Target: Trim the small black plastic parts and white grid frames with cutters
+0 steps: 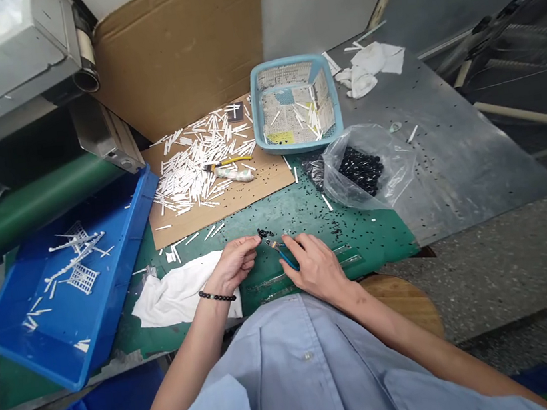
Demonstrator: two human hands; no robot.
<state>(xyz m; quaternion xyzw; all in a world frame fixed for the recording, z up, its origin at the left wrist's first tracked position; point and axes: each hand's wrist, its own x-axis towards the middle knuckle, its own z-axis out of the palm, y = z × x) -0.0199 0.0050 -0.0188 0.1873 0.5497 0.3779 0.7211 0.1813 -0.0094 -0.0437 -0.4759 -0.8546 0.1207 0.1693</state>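
My right hand (pixel 315 263) is wrapped round a pair of cutting pliers (pixel 285 254) with blue handles, whose jaws point up and to the left. A small black plastic piece (pixel 266 233) lies at the jaws. My left hand (pixel 237 263) pinches the near end of that piece between thumb and fingertips, just left of the pliers. Its exact shape is too small to make out. Below my left wrist a white cloth (pixel 179 293) is spread on the green mat (pixel 379 238). Tiny black bits are scattered on the mat right of my hands.
White strips (pixel 193 168) are heaped on a cardboard sheet (pixel 270 182) with yellow-handled pliers (pixel 232 160). Behind stands a light-blue basket (pixel 257 109) lined with newspaper. A clear bag (pixel 400 171) of black pieces lies right; a blue tray (pixel 112 280) with white frames lies left.
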